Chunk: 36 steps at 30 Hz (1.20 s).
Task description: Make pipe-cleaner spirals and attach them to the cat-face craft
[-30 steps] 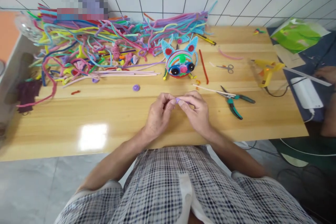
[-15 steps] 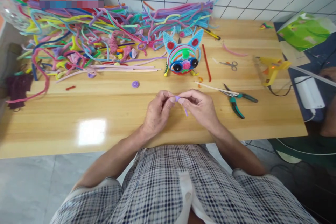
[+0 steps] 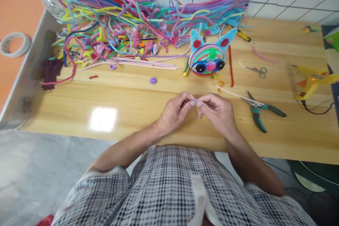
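Note:
Between my fingertips is a short purple pipe cleaner [image 3: 199, 114], its loose end hanging down below the right fingers. My left hand [image 3: 178, 110] pinches one part of it, and my right hand [image 3: 218, 112] pinches it close by; the fingertips nearly touch. Most of the pipe cleaner is hidden by the fingers. Beyond my hands stands a colourful pipe-cleaner animal head [image 3: 208, 56] with blue ears, dark eyes and a pink nose. A coiled purple disc [image 3: 153, 80] lies on the table to the left of it.
Green-handled pliers [image 3: 258, 109] lie right of my hands, a pale pipe cleaner [image 3: 238, 94] across them. Farther right are small scissors [image 3: 258, 71] and a yellow glue gun [image 3: 312, 79]. A heap of pipe cleaners [image 3: 113, 35] fills the back left. A tape roll [image 3: 15, 45] sits far left.
The view has swung left, so the table's things appear farther right and the tape roll shows. Both hands still pinch the purple pipe cleaner, which now looks straighter between the fingertips.

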Available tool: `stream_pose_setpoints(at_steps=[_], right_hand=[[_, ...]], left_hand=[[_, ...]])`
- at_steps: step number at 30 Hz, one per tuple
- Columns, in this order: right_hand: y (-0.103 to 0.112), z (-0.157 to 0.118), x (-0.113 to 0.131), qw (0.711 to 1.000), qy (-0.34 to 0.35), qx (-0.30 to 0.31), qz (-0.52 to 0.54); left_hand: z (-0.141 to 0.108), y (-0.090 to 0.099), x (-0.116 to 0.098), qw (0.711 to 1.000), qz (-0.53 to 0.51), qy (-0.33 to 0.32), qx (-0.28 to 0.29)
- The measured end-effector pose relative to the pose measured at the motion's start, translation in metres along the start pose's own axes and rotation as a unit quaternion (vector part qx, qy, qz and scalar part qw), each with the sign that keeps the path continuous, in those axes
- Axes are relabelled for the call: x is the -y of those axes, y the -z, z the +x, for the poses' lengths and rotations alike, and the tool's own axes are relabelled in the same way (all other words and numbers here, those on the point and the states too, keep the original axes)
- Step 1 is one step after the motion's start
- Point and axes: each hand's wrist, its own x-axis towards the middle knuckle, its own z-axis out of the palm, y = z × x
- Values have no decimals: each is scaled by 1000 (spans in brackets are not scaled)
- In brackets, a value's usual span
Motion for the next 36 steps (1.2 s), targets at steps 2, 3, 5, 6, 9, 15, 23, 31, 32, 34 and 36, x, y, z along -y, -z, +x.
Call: stream_pose_setpoints(at_steps=[2, 3, 5, 6, 9, 15, 23, 31, 32, 34, 36], right_hand=[[1, 0, -1, 1000, 13, 0, -29], [1, -1, -1, 1000, 12, 2, -23], [-1, -2, -2, 1000, -5, 9, 22], [-2, -2, -2, 998, -17, 14, 52], [-8, -3, -3, 992, -44, 9, 114], [-16, -2, -6, 990, -43, -25, 129], [-3, -2, -10, 994, 62, -9, -86], [-16, -3, -9, 994, -23, -7, 108], [-17, -3, -10, 992, -30, -12, 122], [-17, -1, -11, 990, -42, -14, 133], [-14, 0, -12, 991, -47, -4, 123]], left_hand=[[1, 4, -1, 1000, 26, -13, 9], [1, 5, -2, 999, 34, -16, 11], [1, 6, -3, 999, 34, -9, 9], [1, 5, -3, 1000, 23, 3, 6], [-1, -1, -3, 998, -46, 49, -20], [-2, -13, 3, 979, -170, 104, -52], [4, 11, 2, 999, 44, 11, 30], [0, -2, 1, 996, -66, 48, -23], [0, -4, 2, 993, -95, 63, -27], [1, -4, 5, 987, -132, 91, -27], [3, -2, 8, 987, -126, 101, -6]])
